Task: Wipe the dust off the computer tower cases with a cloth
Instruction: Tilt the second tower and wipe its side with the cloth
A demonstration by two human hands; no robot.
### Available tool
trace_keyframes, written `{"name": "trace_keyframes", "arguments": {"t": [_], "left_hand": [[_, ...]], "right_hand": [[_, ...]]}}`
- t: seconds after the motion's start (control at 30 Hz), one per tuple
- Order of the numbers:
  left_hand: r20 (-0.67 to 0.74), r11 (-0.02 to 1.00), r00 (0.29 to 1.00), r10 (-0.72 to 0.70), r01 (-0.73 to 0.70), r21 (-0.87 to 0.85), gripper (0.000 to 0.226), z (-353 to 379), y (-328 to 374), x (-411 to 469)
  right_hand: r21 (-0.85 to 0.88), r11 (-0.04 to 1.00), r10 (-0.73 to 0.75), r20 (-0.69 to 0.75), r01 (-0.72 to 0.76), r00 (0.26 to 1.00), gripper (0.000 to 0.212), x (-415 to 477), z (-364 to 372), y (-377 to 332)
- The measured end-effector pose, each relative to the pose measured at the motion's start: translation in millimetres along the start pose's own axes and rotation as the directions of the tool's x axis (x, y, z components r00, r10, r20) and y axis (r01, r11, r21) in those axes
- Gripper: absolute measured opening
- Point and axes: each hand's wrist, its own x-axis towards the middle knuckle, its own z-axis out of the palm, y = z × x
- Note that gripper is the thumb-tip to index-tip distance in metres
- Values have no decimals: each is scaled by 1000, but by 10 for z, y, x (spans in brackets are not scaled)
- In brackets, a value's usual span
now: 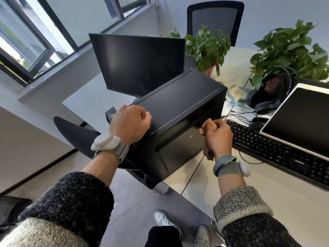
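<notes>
Brown cloth (208, 153) mostly hidden in clenched right hand (219, 138), left hand (130, 123) fisted on tower (179, 102), perhaps gripping

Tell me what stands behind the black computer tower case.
Behind the black computer tower case stand a dark flat monitor and a leafy green potted plant. The case covers the monitor's lower right corner, so any stand beneath it cannot be seen.
</notes>
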Motion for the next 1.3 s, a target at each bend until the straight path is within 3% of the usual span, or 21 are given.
{"name": "trace_keyframes", "arguments": {"t": [0.13,0.23,0.37,0.53,0.7,0.77,0.87,0.93,1.1,1.2,1.3], "left_hand": [[-1,1000,1000,7,-7,-6,47,-7,6,9],[4,1000,1000,9,-9,-20,48,-7,5,13],[-2,1000,1000,7,-7,-30,49,-22,20,6],[-9,999,1000,14,-14,-44,48,-9,20,-4],[-12,998,1000,9,-10,-54,46,-2,0,2],[-16,998,1000,17,-18,-52,47,-6,16,-6],[-18,998,1000,21,-22,-61,48,-8,21,-16],[-13,998,1000,16,-17,-64,46,1,5,-10],[-18,998,1000,6,-7,-56,46,-10,10,-8],[-18,998,1000,7,-8,-59,47,-18,30,-11],[-13,998,1000,13,-14,-66,45,-16,22,-7]], "right_hand": [[-75,997,10,147,1,989,20,1,-34,-92],[-27,999,-39,124,43,992,19,36,-73,-162],[-13,1000,2,52,-1,999,19,-24,-3,-35],[-148,989,36,208,-5,978,21,-53,8,-58],[13,999,-50,54,50,997,19,-52,-72,-195],[6,1000,-14,31,14,999,21,-76,-29,-112],[-103,992,90,206,-70,975,28,-160,75,28],[-150,987,90,250,-53,964,26,-164,85,14],[29,997,-70,89,67,994,23,-59,-51,-183],[20,1000,-23,42,22,999,24,-79,8,-114],[-75,997,47,133,-37,990,26,-196,76,-33]]}}
